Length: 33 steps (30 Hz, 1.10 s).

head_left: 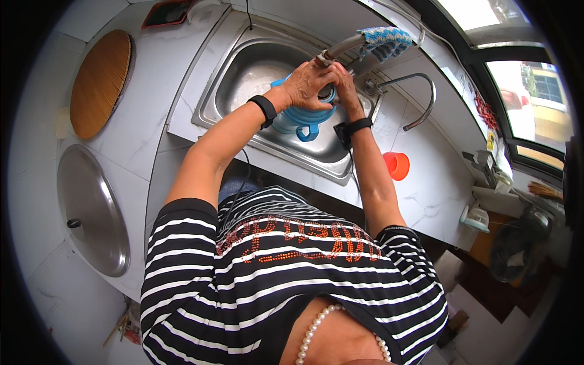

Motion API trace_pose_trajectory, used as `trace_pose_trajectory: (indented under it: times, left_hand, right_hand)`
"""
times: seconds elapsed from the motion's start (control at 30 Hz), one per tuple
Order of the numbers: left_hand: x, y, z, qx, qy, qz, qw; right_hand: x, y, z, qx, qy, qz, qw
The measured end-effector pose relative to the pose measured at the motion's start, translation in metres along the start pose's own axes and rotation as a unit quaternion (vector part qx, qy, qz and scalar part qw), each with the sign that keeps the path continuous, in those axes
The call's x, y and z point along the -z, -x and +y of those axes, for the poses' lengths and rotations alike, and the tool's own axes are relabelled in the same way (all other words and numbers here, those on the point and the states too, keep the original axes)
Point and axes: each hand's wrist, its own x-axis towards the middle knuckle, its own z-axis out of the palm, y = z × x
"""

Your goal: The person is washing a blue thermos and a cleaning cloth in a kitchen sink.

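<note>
A blue plastic jug or kettle-like vessel [299, 119] with a looped handle stands in the stainless steel sink [242, 73]. Both of my hands are around its round opening, just below the end of the metal faucet [349, 45]. My left hand [310, 86] has its fingers bent over the top of the opening, thumb spread towards the near rim. My right hand [346, 89] is curled at the right side of the opening. What the fingers press on is partly hidden. A blue and white knitted cloth [385, 41] hangs over the faucet's bend.
A thin curved metal tap [431, 91] rises right of the sink. An orange-red plastic cup [397, 166] lies on the right counter. At left are a round brown board [100, 84] and a large metal lid [93, 210]. A red-rimmed tray [167, 13] sits at the back left.
</note>
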Motion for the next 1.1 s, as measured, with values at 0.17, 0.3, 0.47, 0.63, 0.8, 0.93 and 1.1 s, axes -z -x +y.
trace_pose_trajectory:
  times: [0.17, 0.3, 0.47, 0.63, 0.8, 0.93, 1.1]
  left_hand:
    - [-0.008, 0.023, 0.035, 0.297, -0.010, 0.136, 0.945]
    - [-0.028, 0.036, 0.038, 0.305, 0.030, 0.223, 0.925]
    - [-0.020, 0.037, 0.021, 0.235, 0.096, 0.200, 0.946]
    - [0.004, 0.016, -0.020, 0.149, 0.241, -0.020, 0.959]
    - [0.042, 0.009, -0.053, 0.140, 0.227, -0.196, 0.944]
    - [0.039, 0.040, -0.029, 0.191, 0.117, -0.067, 0.972]
    - [0.030, 0.077, 0.060, 0.261, 0.156, 0.110, 0.946]
  right_hand:
    - [-0.019, 0.048, -0.043, -0.309, -0.246, 0.144, 0.907]
    - [-0.035, 0.054, -0.055, -0.294, -0.230, 0.209, 0.904]
    - [-0.007, 0.021, -0.041, -0.316, -0.181, 0.135, 0.921]
    - [0.017, -0.013, -0.012, -0.350, -0.131, 0.025, 0.927]
    - [-0.006, 0.014, -0.025, -0.387, -0.249, 0.153, 0.874]
    - [-0.003, 0.041, -0.037, -0.434, -0.279, 0.225, 0.826]
    - [0.012, 0.069, -0.044, -0.447, -0.327, 0.285, 0.782]
